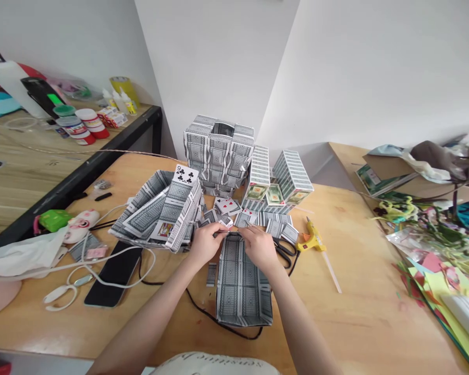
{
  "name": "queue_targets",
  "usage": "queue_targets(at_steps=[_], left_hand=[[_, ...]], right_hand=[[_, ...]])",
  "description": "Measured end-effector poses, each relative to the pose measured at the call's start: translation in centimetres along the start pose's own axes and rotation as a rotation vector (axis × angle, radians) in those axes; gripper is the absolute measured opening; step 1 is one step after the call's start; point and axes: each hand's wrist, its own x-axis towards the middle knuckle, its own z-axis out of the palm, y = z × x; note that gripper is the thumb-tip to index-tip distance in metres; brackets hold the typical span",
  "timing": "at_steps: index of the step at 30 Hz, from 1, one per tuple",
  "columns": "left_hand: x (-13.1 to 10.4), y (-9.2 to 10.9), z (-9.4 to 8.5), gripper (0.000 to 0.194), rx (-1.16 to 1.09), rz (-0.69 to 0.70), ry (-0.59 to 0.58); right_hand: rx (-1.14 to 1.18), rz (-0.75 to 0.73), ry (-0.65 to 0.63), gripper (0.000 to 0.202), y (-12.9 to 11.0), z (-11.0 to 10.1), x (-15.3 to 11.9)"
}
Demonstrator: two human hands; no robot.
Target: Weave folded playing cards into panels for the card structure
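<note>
An open box made of grey-backed playing cards (240, 281) lies in front of me on the wooden table. At its far rim, my left hand (209, 242) is closed, thumb and fingers pinched at the left corner. My right hand (259, 249) curls over the same rim on the right, fingers bent and pressed on it. The exact spot under the fingertips is partly hidden. Loose playing cards (227, 205) are scattered just beyond my hands. Close to my right hand lie black-handled scissors (284, 251) and a yellow hot glue gun (311, 237) with a glue stick.
Left of my hands stands a larger card tray (140, 208) with folded card pieces inside. Behind are a tall card structure (219, 151) and stacked card boxes (293, 174). A phone (115, 273) and white cable (153, 263) lie left; craft scraps (445, 271) lie right.
</note>
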Motion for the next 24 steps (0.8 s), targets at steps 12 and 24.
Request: queue_targets(at_steps=[12, 24], left_hand=[[0.2, -0.2, 0.7, 0.012, -0.115, -0.092, -0.038], [0.5, 0.5, 0.9, 0.015, -0.153, -0.138, -0.085]], right_hand=[[-0.013, 0.023, -0.06, 0.034, 0.2, -0.3, 0.1], [-0.032, 0.01, -0.06, 0.023, -0.8, -1.1, 0.9]])
